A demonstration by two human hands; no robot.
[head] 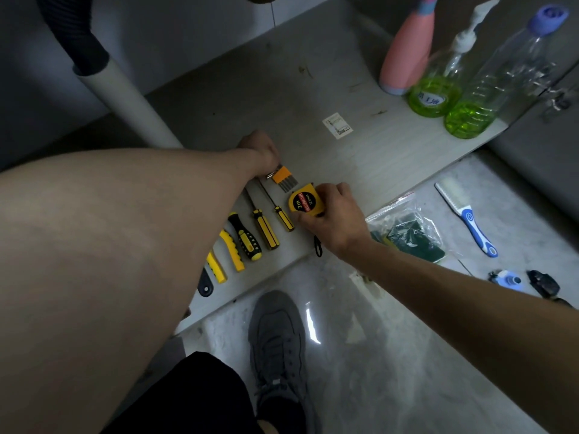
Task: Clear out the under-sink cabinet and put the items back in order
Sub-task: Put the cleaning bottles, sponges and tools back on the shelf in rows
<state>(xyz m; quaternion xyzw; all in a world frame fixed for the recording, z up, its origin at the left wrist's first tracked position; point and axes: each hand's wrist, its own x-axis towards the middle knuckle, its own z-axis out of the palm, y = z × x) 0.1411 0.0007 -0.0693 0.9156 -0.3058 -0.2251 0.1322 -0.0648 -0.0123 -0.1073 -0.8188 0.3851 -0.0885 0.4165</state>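
Observation:
On the cabinet floor (313,98) lies a row of yellow-and-black tools: several screwdrivers (265,228) and pliers handles (231,249). My right hand (333,219) grips a yellow 2 m tape measure (305,202) at the right end of that row, its black strap (317,246) hanging over the shelf edge. My left hand (261,151) holds an orange holder of screwdriver bits (283,177) just behind the tape measure; its fingers are mostly hidden.
A pink bottle (407,48), a pump bottle of green liquid (438,92) and a clear bottle with green liquid (488,92) stand at the cabinet's back right. A grey drain pipe (125,98) rises at left. On the tiled floor lie a bag of sponges (407,233), a brush (470,217) and my shoe (279,339).

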